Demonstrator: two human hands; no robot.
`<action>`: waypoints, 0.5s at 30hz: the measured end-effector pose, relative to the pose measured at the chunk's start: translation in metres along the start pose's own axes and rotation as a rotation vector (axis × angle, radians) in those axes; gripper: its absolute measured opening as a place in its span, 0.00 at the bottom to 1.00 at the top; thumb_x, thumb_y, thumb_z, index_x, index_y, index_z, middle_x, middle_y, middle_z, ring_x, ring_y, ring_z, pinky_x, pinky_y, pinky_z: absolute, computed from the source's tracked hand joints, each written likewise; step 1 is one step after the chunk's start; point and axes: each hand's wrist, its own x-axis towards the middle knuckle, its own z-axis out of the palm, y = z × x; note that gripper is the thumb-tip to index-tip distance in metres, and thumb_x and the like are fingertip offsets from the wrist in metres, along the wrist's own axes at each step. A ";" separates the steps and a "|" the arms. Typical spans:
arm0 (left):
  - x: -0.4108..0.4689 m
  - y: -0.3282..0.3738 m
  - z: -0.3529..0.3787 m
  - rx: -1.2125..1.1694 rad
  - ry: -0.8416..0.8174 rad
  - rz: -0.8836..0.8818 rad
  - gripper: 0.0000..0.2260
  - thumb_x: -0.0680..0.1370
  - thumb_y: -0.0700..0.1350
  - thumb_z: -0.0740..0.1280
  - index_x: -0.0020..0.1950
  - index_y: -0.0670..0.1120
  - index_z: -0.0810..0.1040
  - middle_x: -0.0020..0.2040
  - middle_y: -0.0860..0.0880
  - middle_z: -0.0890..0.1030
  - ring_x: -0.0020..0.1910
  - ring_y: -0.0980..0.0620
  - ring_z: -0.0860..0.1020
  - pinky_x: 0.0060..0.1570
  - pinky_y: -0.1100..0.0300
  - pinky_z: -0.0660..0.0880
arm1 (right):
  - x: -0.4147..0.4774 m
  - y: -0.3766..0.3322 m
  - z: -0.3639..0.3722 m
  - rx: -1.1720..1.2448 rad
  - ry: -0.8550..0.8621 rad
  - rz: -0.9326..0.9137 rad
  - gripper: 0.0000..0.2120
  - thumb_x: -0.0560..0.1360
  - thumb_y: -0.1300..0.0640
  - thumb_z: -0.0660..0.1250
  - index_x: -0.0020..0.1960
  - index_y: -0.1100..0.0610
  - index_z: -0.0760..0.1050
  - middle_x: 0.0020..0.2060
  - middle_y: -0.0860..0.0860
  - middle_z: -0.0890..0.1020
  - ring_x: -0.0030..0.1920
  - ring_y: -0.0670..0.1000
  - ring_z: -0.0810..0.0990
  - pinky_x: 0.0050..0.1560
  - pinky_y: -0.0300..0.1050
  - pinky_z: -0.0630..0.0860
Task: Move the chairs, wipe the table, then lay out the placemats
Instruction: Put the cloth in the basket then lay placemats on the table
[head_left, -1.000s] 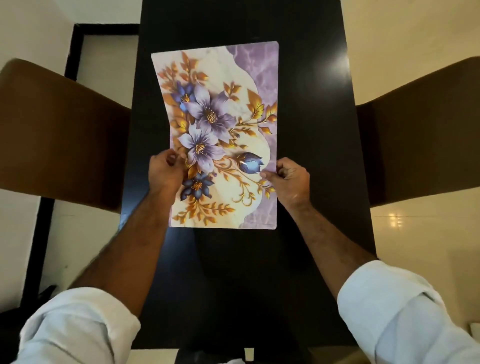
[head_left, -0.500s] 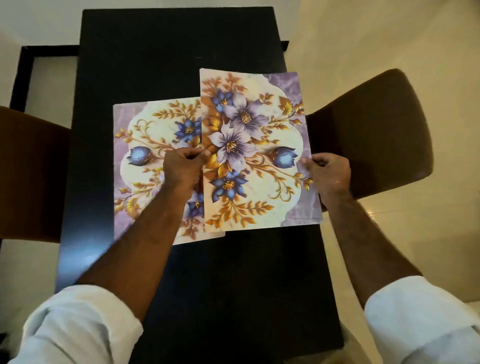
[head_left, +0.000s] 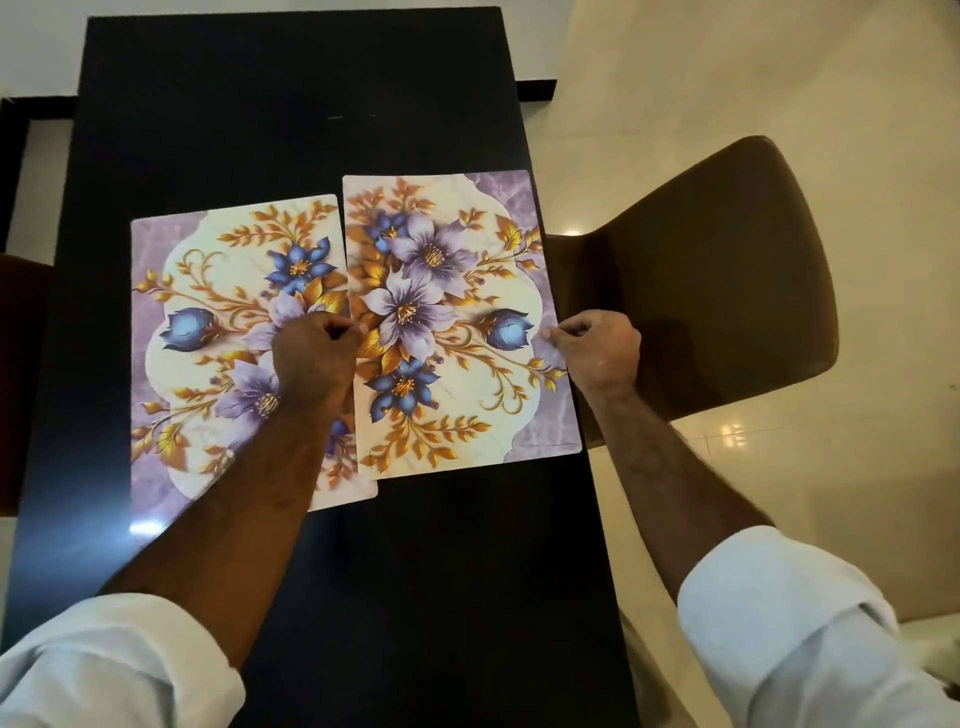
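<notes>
Two floral placemats lie side by side on the black table (head_left: 291, 104). The left placemat (head_left: 208, 322) rests flat, partly under my left forearm. The right placemat (head_left: 457, 291) slightly overlaps the left one's right edge, and its own right edge reaches the table's right edge. My left hand (head_left: 317, 358) pinches the right placemat's left edge. My right hand (head_left: 597, 348) pinches its right edge. Both hands have curled fingers.
A brown chair (head_left: 727, 280) stands on the pale floor just right of the table, its seat close to my right hand. Another brown chair (head_left: 21, 374) shows at the left edge. Bare black tabletop lies beyond the mats and in front of them.
The top placemat has been carried right off the stack, which uncovered the second mat on the left. It now overlaps the left mat only slightly and reaches the table's right edge.
</notes>
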 end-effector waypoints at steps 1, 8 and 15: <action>-0.001 0.001 0.000 -0.013 0.002 -0.004 0.13 0.82 0.51 0.77 0.61 0.44 0.90 0.54 0.44 0.91 0.52 0.45 0.88 0.53 0.58 0.76 | 0.000 0.000 0.001 -0.009 0.002 0.001 0.12 0.76 0.48 0.81 0.54 0.56 0.89 0.43 0.50 0.88 0.39 0.45 0.84 0.36 0.38 0.78; -0.005 0.002 -0.002 -0.068 0.006 -0.013 0.13 0.81 0.52 0.78 0.60 0.45 0.91 0.54 0.46 0.91 0.46 0.54 0.84 0.53 0.59 0.77 | 0.002 0.007 0.001 0.033 0.024 0.043 0.12 0.75 0.48 0.82 0.51 0.56 0.89 0.41 0.49 0.87 0.39 0.45 0.84 0.40 0.43 0.83; -0.005 0.000 0.000 -0.098 0.020 -0.019 0.14 0.81 0.53 0.78 0.60 0.46 0.91 0.53 0.47 0.91 0.47 0.51 0.87 0.54 0.53 0.84 | 0.000 0.009 0.000 0.083 0.034 0.030 0.11 0.75 0.49 0.82 0.49 0.56 0.88 0.39 0.47 0.85 0.37 0.44 0.83 0.38 0.40 0.81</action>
